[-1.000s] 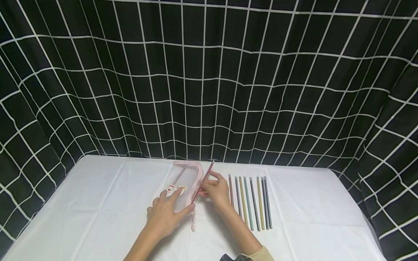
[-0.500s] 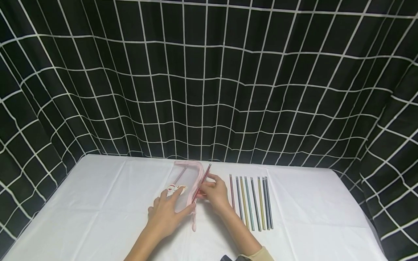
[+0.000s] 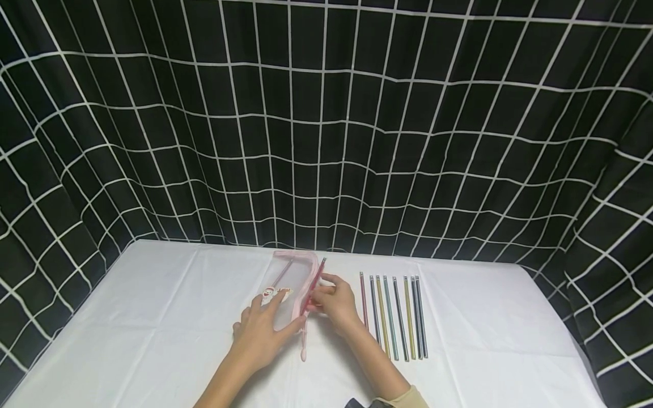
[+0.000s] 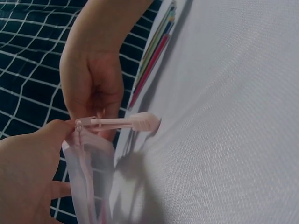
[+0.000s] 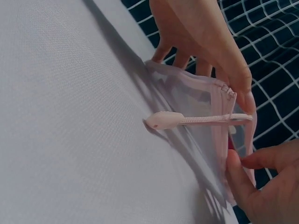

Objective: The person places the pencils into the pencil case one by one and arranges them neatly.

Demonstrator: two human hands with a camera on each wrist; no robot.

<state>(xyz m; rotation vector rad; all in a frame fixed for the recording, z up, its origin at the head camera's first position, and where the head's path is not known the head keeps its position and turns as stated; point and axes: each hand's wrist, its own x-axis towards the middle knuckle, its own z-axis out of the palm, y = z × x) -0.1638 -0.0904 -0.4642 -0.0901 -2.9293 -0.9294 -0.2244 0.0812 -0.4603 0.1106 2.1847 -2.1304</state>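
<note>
A translucent pencil case [image 3: 300, 275] with pink zip edging lies on the table, its zip side raised and parted. Inside it shows one slim pencil [image 3: 282, 274]. My left hand [image 3: 257, 339] holds the case's near end, thumb at the zip edge and fingers spread over the printed side. My right hand [image 3: 338, 303] pinches a red pencil [image 3: 323, 265] along the opening; its far end sticks out above the edging, its lower part hidden by the case and fingers. A pale pink zip pull [image 5: 167, 120] dangles from the near end in the right wrist view.
Right of the case, several pencils [image 3: 390, 317] in red, gold, green and dark colours lie side by side, partly behind my right forearm. A white cloth covers the table [image 3: 168, 317]. A black curtain [image 3: 326, 141] with white grid lines surrounds the back and sides.
The red pencil has slid down and left, closer along the case's opening, and less of it sticks out. My right hand has shifted slightly left with it; the left hand keeps its hold.
</note>
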